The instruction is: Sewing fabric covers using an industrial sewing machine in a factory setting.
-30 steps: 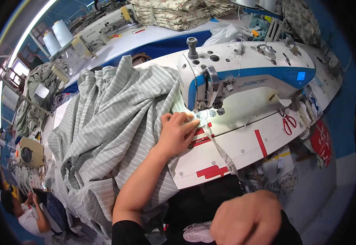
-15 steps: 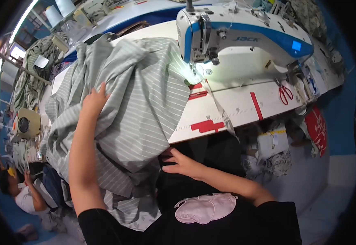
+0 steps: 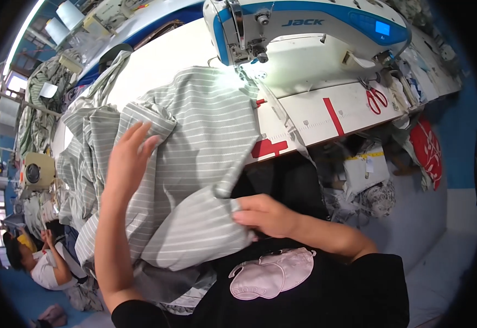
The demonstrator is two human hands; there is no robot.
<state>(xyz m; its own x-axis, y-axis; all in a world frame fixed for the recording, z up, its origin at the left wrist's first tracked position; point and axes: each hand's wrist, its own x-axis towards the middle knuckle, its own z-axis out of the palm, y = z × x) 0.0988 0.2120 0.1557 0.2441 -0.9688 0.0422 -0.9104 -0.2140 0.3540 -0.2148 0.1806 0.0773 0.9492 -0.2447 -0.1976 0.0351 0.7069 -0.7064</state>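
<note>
A large grey-green cloth (image 3: 205, 126) with white stripes spreads over the sewing table and hangs down toward my lap. Its far right corner reaches under the needle area of a white and blue sewing machine (image 3: 260, 33), where a lamp glows. My left hand (image 3: 129, 164) is over the bunched folds at the left, fingers apart and holding nothing; whether it touches the cloth I cannot tell. At the table's near edge, my right hand (image 3: 266, 215) pinches the cloth's right edge, which is folded over toward me. A narrow pale strip (image 3: 279, 112) trails from the needle area over the table edge.
Red-handled scissors (image 3: 377, 100) lie on the white table (image 3: 304, 109) at the right, near red tape marks. Below are fabric bundles (image 3: 378, 199) and a red patterned cloth (image 3: 425, 150). At the far left a person (image 3: 47, 262) sits near another machine (image 3: 33, 168).
My right hand has taken hold of the cloth's edge and folded it toward me. The cloth has slid nearer, baring the far table. My left hand has lifted its fingers; the view has shifted.
</note>
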